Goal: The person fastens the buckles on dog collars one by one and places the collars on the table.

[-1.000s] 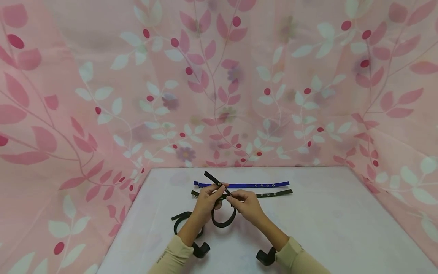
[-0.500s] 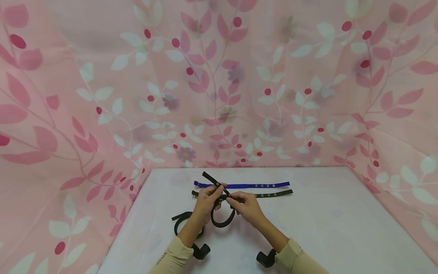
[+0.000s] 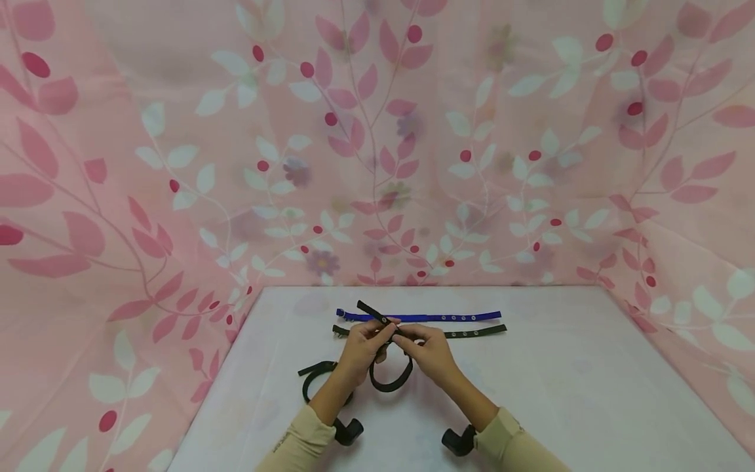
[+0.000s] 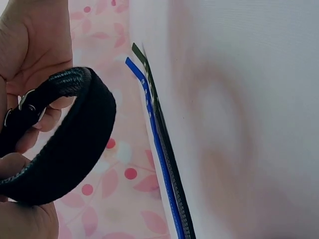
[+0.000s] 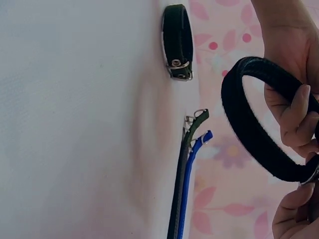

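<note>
Both hands hold a black collar (image 3: 391, 388) bent into a loop, raised over the table. My left hand (image 3: 360, 351) pinches it near the top of the loop, and the holed strap end (image 3: 371, 311) sticks out up and to the left past its fingers. Close against it, the fingers of my right hand (image 3: 433, 357) pinch the same strap from the other side. In the left wrist view a metal buckle (image 4: 27, 102) shows on the collar (image 4: 82, 149) beside the fingers. The fingers partly cover the strap where it overlaps.
Behind the hands, a blue collar (image 3: 413, 318) and a dark green collar (image 3: 472, 334) lie stretched out on the white table (image 3: 560, 393). Another dark collar, buckled into a ring (image 3: 312, 372), sits left of the left forearm. A patterned pink cloth (image 3: 377, 164) hangs behind.
Both hands have drawn closer together at the strap, the fingertips now meeting. The strap end has shifted slightly right and down; the loop stays hanging below.
</note>
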`<state>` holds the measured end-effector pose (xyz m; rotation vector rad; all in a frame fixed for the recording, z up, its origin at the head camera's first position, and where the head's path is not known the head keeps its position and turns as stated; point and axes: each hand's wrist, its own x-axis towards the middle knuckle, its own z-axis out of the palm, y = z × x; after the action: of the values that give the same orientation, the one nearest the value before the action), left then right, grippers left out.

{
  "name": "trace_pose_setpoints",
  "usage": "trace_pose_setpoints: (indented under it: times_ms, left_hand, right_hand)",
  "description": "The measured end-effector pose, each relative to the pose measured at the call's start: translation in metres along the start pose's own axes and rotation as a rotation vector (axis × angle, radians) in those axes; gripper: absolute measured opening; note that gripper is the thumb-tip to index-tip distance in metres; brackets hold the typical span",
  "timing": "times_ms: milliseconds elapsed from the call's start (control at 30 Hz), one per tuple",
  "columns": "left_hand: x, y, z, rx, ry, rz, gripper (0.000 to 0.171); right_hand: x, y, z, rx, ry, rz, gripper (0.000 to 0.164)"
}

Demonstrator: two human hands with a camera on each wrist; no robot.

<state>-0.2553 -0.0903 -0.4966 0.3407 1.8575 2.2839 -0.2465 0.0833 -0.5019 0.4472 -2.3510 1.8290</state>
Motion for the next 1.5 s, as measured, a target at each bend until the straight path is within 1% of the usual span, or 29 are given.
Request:
trace_pose_setpoints:
  times_ms: [100, 167, 233, 300, 400, 533, 633, 700, 733, 767, 800, 867, 933, 967, 1000, 1033, 1100, 1167, 1200, 1300, 1400, 1467, 1500]
  left_hand:
    - [-0.001, 0.001, -0.001, 0.046, -0.013, -0.003, 0.038]
    - [-0.001, 0.001, -0.003, 0.083, -0.025, -0.006, 0.037]
    - [-0.003, 0.001, -0.005, 0.119, -0.043, -0.009, 0.036]
    - [-0.004, 0.000, -0.007, 0.142, -0.055, -0.008, 0.033]
    - [-0.006, 0.000, -0.009, 0.176, -0.071, 0.007, 0.031]
    - [-0.008, 0.002, -0.012, 0.276, -0.084, 0.051, 0.029]
    - [-0.010, 0.005, -0.012, 0.359, -0.100, 0.099, 0.027]
    - [-0.009, 0.008, -0.011, 0.381, -0.109, 0.120, 0.026]
    - [-0.008, 0.009, -0.011, 0.380, -0.110, 0.118, 0.025]
    - [-0.009, 0.014, -0.009, 0.371, -0.112, 0.112, 0.024]
    - [-0.008, 0.015, -0.010, 0.362, -0.115, 0.095, 0.024]
    - [-0.008, 0.018, -0.010, 0.355, -0.099, 0.066, 0.024]
    - [-0.008, 0.019, -0.011, 0.357, -0.071, 0.045, 0.023]
    - [-0.009, 0.019, -0.010, 0.373, -0.062, 0.051, 0.022]
    - [-0.007, 0.016, -0.011, 0.386, -0.054, 0.058, 0.022]
    - [-0.008, 0.015, -0.010, 0.396, -0.047, 0.073, 0.021]
    - [-0.008, 0.014, -0.008, 0.404, -0.034, 0.109, 0.021]
    - [-0.008, 0.012, -0.007, 0.406, -0.019, 0.130, 0.022]
    - [-0.008, 0.012, -0.006, 0.398, -0.010, 0.128, 0.022]
    - [-0.010, 0.011, -0.007, 0.368, 0.020, 0.109, 0.024]
    - [-0.012, 0.011, -0.008, 0.331, 0.023, 0.082, 0.029]
    - [-0.014, 0.011, -0.009, 0.306, 0.026, 0.075, 0.031]
    - [-0.015, 0.011, -0.010, 0.290, 0.028, 0.077, 0.031]
  right_hand:
    - [0.001, -0.001, -0.003, 0.074, 0.052, 0.059, 0.016]
    - [0.002, -0.003, -0.004, 0.127, 0.085, 0.093, 0.017]
    - [0.003, -0.004, -0.006, 0.166, 0.110, 0.104, 0.020]
    - [0.003, -0.005, -0.007, 0.190, 0.122, 0.096, 0.023]
    - [0.003, -0.006, -0.009, 0.175, 0.136, 0.066, 0.025]
    - [0.004, -0.011, -0.009, 0.139, 0.147, 0.012, 0.025]
    - [0.005, -0.026, -0.010, 0.106, 0.122, -0.034, 0.025]
    - [0.006, -0.036, -0.012, 0.087, 0.116, -0.063, 0.023]
    - [0.007, -0.037, -0.013, 0.077, 0.123, -0.070, 0.022]
    - [0.008, -0.041, -0.015, 0.081, 0.134, -0.074, 0.021]
    - [0.010, -0.038, -0.017, 0.092, 0.148, -0.063, 0.020]
    - [0.013, -0.032, -0.021, 0.157, 0.179, -0.053, 0.022]
    - [0.014, -0.032, -0.026, 0.215, 0.194, -0.038, 0.023]
    - [0.013, -0.036, -0.027, 0.219, 0.195, -0.038, 0.024]
    - [0.012, -0.038, -0.028, 0.206, 0.188, -0.046, 0.024]
    - [0.010, -0.044, -0.028, 0.189, 0.179, -0.062, 0.023]
    - [0.005, -0.055, -0.027, 0.084, 0.158, -0.113, 0.021]
    - [0.002, -0.059, -0.025, -0.010, 0.146, -0.186, 0.019]
    - [0.001, -0.060, -0.024, -0.039, 0.147, -0.230, 0.018]
    - [0.000, -0.056, -0.021, -0.121, 0.202, -0.396, 0.014]
    - [0.000, -0.050, -0.019, -0.197, 0.285, -0.555, 0.019]
    - [0.000, -0.047, -0.018, -0.234, 0.329, -0.629, 0.024]
    - [0.000, -0.045, -0.018, -0.241, 0.340, -0.650, 0.025]
